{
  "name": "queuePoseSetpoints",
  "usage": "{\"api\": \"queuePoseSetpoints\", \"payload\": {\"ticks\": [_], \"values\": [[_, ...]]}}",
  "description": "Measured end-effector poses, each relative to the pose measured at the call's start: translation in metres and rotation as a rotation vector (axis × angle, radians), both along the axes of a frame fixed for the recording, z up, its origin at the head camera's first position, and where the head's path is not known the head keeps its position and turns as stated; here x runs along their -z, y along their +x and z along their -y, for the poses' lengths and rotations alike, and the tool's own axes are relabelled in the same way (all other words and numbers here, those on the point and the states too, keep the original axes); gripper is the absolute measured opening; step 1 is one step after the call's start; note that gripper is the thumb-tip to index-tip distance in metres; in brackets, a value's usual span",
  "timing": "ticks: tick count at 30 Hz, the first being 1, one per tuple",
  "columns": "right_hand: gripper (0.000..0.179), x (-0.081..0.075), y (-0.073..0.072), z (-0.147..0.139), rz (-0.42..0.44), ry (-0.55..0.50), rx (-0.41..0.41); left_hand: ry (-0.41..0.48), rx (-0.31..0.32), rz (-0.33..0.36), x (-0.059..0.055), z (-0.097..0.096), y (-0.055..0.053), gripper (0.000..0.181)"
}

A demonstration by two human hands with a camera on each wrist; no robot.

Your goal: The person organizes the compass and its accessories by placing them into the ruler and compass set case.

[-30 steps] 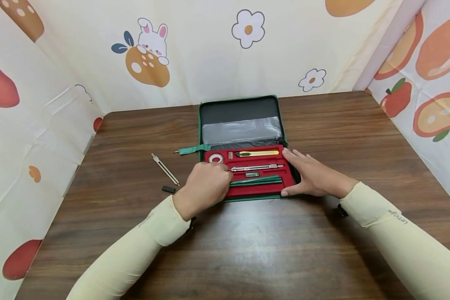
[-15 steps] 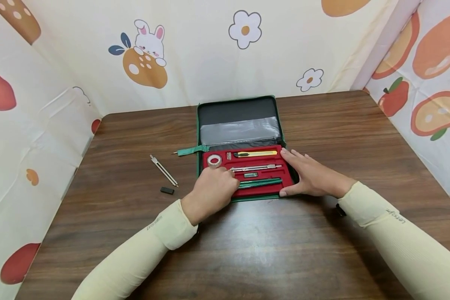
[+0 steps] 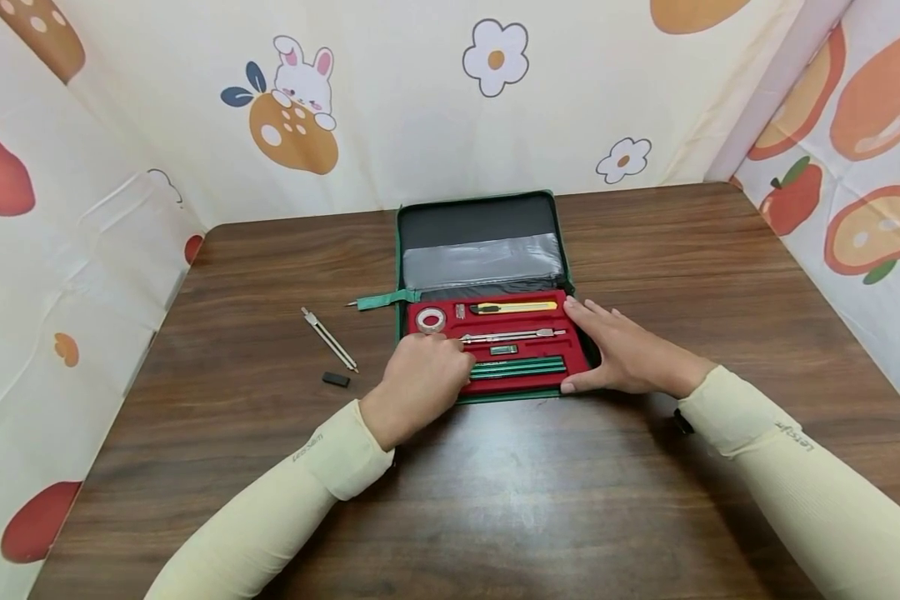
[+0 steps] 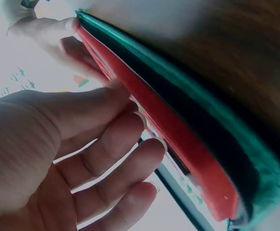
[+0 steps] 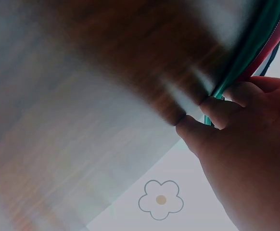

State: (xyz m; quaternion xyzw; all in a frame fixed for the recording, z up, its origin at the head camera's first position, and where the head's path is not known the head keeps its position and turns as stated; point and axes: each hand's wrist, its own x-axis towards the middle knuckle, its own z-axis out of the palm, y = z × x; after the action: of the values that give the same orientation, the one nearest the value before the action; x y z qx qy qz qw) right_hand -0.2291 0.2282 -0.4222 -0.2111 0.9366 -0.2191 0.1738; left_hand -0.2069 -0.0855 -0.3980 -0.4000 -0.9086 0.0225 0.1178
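Pencils (image 3: 521,367): lay left-to-right between curled left hand (image 3: 422,377), nearer, and spread right hand (image 3: 630,350); could not tell whether pinched at left.

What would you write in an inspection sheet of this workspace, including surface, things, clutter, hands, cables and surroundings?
Surface: brown wood-grain table, with glare.
Job's things: open green case; its red tray holds tape roll, yellow cutter, metal compass, green pencils.
Clutter: loose metal tool and black block, left of the case.
Hands: left hand over the pencils' left ends, grip unclear; right hand at the tray's right edge.
Cables: nothing seen.
Surroundings: patterned sheets behind and on both sides of the table.
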Motion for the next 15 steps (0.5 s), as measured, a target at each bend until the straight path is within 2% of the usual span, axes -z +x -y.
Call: {"api": "queuePoseSetpoints", "payload": {"ticks": [5, 9, 15], "values": [[0.126, 0.001, 0.000, 0.000, -0.005, 0.004, -0.003, 0.062, -0.013, 0.062, 0.001, 0.014, -0.005, 0.018], [0.125, 0.000, 0.000, -0.001, -0.002, -0.002, 0.001, 0.089, -0.053, 0.087, 0.001, 0.030, -0.010, 0.015], [0.124, -0.001, 0.002, 0.000, -0.014, -0.014, -0.009, 0.081, -0.191, 0.072, -0.003, 0.068, -0.021, 0.011]]}}
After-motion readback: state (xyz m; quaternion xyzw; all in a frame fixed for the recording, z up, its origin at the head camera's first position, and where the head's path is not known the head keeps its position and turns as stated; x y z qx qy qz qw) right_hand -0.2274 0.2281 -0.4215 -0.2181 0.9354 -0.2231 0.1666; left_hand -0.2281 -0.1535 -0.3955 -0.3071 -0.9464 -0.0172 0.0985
